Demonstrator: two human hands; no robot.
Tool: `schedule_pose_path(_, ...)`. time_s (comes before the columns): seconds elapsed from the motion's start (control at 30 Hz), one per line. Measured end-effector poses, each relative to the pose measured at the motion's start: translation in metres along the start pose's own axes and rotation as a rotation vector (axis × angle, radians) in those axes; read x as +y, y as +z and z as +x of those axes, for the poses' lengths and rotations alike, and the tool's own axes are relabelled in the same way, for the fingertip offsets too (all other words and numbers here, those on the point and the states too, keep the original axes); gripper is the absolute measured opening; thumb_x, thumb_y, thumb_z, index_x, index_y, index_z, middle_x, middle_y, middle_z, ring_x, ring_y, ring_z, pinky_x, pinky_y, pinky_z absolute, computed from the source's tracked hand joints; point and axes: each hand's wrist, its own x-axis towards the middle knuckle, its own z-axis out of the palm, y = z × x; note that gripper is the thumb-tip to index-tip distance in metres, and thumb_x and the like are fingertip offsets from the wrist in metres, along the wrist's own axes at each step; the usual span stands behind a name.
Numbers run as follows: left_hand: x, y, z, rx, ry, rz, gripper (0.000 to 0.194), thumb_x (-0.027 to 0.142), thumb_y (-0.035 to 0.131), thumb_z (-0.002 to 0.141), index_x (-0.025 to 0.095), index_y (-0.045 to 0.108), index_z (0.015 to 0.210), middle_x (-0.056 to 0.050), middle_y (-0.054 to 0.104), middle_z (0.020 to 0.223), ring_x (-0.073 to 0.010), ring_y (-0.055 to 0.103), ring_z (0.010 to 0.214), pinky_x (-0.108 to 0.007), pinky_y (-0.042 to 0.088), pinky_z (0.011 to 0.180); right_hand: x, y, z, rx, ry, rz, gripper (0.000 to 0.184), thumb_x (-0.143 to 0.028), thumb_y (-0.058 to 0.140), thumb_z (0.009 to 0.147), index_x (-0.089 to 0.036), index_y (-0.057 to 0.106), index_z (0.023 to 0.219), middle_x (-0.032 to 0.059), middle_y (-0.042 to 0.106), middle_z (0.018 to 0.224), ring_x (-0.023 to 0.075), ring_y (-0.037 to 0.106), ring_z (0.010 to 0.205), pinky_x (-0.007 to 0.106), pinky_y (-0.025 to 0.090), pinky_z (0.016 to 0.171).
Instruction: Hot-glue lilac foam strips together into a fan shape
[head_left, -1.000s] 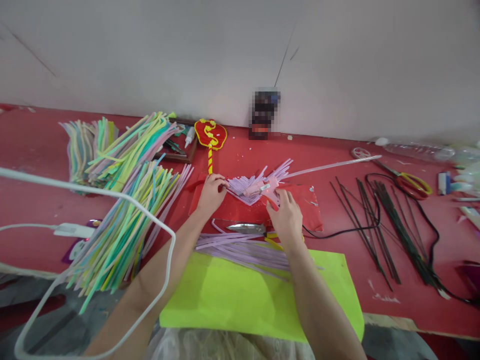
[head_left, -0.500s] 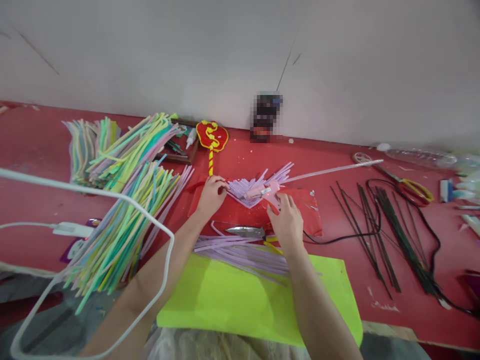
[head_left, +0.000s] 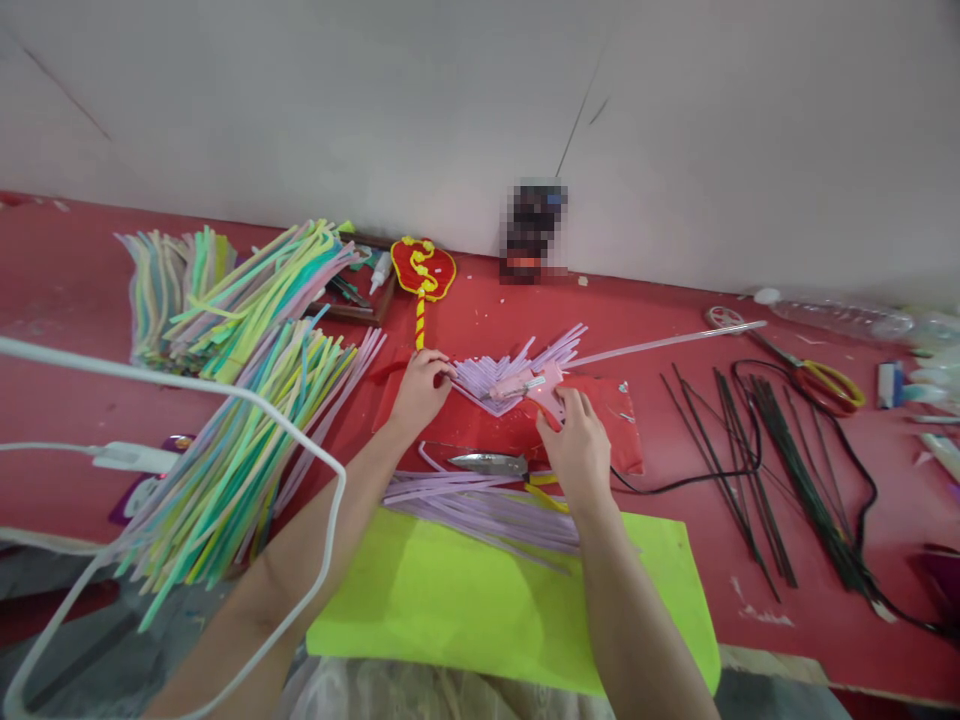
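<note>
My right hand (head_left: 576, 435) is wrapped around the handle of a pink hot glue gun (head_left: 546, 385). Its nozzle points left, over a leaf-like piece of lilac pipe cleaners (head_left: 487, 378) laid in a V pattern. A long translucent glue stick (head_left: 667, 343) runs off to the right behind the gun. At the piece's left tip, the thumb and fingers of my left hand (head_left: 421, 390) are pinched together on its edge. Both lie over a red pad (head_left: 480, 430). Whether glue is coming out is too small to tell.
Bundles of coloured pipe cleaners (head_left: 247, 450) spread on the left, crossed by a white cable (head_left: 341, 520). Yellow-handled pliers (head_left: 491, 463) and loose lilac pipe cleaners (head_left: 465, 505) lie near me, by a lime sheet (head_left: 450, 600). Scissors (head_left: 825, 385) and dark wires (head_left: 806, 490) sit right.
The view has shifted slightly. Both hands, the glue gun and the lilac piece stay almost in the same place.
</note>
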Motion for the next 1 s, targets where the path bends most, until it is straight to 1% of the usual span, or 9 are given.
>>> schedule_pose_path(0.23,0.000,0.000,0.000,0.002,0.000,0.001,0.018,0.005,0.053,0.074,0.020,0.065,0.074,-0.004,0.059,0.096,-0.0174,0.056,0.100,-0.036,0.043,0.097,-0.002,-0.006,-0.002,0.008,-0.004,-0.018,0.026,-0.024,0.049,0.082,-0.021,0.052,0.107,0.0086,0.063,0.103,0.0239,0.060,0.084,0.032,0.041,0.068)
schedule_pose_path(0.43,0.002,-0.001,0.000,0.006,0.013,0.009,0.017,0.007,0.053,0.075,0.019,0.065,0.075,-0.004,0.059,0.096,-0.0173,0.056,0.098,-0.036,0.045,0.095,-0.001,-0.009,-0.002,-0.013,0.010,-0.052,0.027,-0.023,0.049,0.082,-0.021,0.052,0.108,0.0079,0.063,0.103,0.0222,0.059,0.085,0.031,0.041,0.070)
schedule_pose_path(0.73,0.002,-0.001,0.000,0.002,-0.005,0.008,0.018,0.006,0.053,0.074,0.020,0.065,0.074,-0.004,0.059,0.095,-0.0175,0.055,0.099,-0.036,0.045,0.095,-0.002,-0.014,-0.004,-0.007,-0.003,-0.097,0.025,-0.023,0.049,0.082,-0.021,0.052,0.107,0.0076,0.062,0.104,0.0220,0.059,0.084,0.030,0.039,0.069)
schedule_pose_path(1.0,-0.001,0.000,0.000,-0.003,-0.007,0.019,0.018,0.006,0.053,0.075,0.020,0.065,0.074,-0.004,0.059,0.097,-0.0171,0.056,0.099,-0.037,0.044,0.097,-0.003,-0.019,-0.005,-0.015,0.006,-0.107,0.025,-0.022,0.049,0.081,-0.021,0.052,0.106,0.0069,0.063,0.104,0.0220,0.059,0.085,0.030,0.039,0.070)
